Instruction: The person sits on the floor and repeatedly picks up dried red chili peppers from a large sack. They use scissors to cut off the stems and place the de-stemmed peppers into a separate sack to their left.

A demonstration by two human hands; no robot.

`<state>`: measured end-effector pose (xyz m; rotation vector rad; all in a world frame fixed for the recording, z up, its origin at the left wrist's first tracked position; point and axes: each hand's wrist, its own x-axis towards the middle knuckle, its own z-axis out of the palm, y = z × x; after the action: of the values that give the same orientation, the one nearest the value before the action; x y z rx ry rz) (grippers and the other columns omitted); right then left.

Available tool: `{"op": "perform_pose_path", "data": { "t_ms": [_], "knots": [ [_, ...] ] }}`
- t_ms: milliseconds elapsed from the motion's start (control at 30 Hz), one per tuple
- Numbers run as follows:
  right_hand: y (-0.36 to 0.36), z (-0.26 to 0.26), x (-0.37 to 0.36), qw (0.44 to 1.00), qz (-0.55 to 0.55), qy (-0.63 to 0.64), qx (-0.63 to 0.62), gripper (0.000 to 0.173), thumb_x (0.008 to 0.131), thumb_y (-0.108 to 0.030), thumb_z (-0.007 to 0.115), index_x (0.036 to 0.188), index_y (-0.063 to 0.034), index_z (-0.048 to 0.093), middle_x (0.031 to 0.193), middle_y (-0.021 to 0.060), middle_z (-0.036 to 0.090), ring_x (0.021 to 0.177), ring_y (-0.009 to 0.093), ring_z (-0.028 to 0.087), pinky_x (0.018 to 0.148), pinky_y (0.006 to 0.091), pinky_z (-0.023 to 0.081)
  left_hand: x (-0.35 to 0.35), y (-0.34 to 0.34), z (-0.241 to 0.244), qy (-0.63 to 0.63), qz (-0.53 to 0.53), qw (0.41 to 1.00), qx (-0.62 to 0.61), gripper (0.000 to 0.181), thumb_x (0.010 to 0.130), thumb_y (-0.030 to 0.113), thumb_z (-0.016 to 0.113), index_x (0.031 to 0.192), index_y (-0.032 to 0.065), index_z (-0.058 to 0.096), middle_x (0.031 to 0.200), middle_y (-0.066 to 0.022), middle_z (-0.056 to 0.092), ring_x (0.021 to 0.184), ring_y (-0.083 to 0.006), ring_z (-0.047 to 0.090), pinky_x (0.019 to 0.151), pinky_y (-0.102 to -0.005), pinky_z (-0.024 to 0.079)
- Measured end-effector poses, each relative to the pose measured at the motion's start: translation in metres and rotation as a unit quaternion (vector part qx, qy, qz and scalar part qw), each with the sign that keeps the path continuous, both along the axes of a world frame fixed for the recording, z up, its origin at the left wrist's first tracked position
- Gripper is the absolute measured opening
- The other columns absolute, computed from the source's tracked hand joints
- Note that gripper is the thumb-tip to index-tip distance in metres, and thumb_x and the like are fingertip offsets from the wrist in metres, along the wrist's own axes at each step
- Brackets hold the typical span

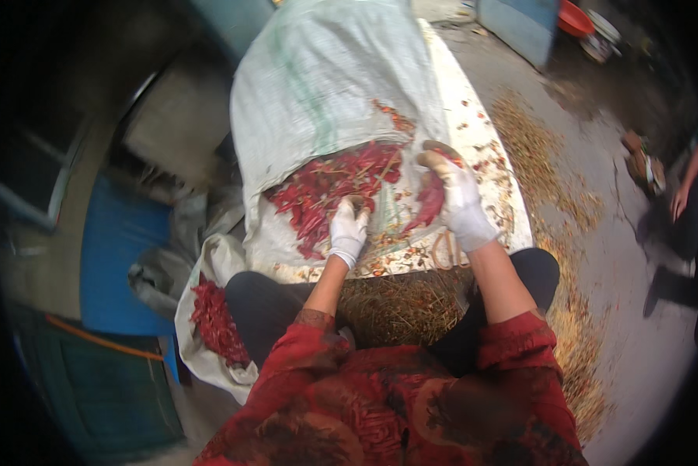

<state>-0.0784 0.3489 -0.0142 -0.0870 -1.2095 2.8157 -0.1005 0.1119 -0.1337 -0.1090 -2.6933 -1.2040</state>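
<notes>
My right hand (462,198), in a white work glove with soiled fingertips, grips several dried red chili peppers (429,201) above the right side of the table. A similar glove covers my left hand (350,227), whose curled fingers pinch a bit of red chili at the near edge of the chili pile (319,189). That pile spills from the mouth of a large white woven sack (349,76) lying on a white tabletop (488,175). Tan loop handles, apparently of scissors (443,250), lie beside my right wrist.
Another white woven sack (185,343) with red chilies (218,326) stands by my left knee. Stems and debris (401,309) lie between my legs, and more scraps (576,349) cover the floor at right. A blue panel (124,256) is at left. Another person's hand (679,201) shows far right.
</notes>
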Motion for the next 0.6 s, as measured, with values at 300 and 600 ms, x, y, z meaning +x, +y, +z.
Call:
{"op": "perform_pose_path", "data": {
  "t_ms": [300, 600],
  "knots": [
    [-0.114, 0.012, 0.003, 0.997, -0.005, -0.075, -0.025, 0.046, 0.091, -0.038, 0.073, 0.121, -0.0052, 0.060, 0.092, 0.0066, 0.065, 0.066, 0.014, 0.060, 0.055, 0.0326, 0.056, 0.114, -0.048, 0.029, -0.117, 0.028, 0.946, 0.300, 0.016, 0.088, 0.011, 0.060, 0.101, 0.0011, 0.059, 0.081, -0.0114, 0.066, 0.070, -0.0207, 0.066, 0.066, -0.0340, 0.054],
    [-0.348, 0.048, 0.086, 0.935, 0.264, 0.103, 0.214, 0.068, 0.096, -0.037, 0.064, 0.145, 0.0039, 0.041, 0.138, 0.0183, 0.055, 0.123, 0.027, 0.056, 0.107, 0.0374, 0.042, 0.153, -0.070, -0.056, 0.079, -0.044, 0.977, 0.191, 0.036, 0.092, 0.026, 0.057, 0.120, 0.0045, 0.061, 0.115, -0.0164, 0.067, 0.111, -0.0360, 0.062, 0.103, -0.0413, 0.046]
  ]
}}
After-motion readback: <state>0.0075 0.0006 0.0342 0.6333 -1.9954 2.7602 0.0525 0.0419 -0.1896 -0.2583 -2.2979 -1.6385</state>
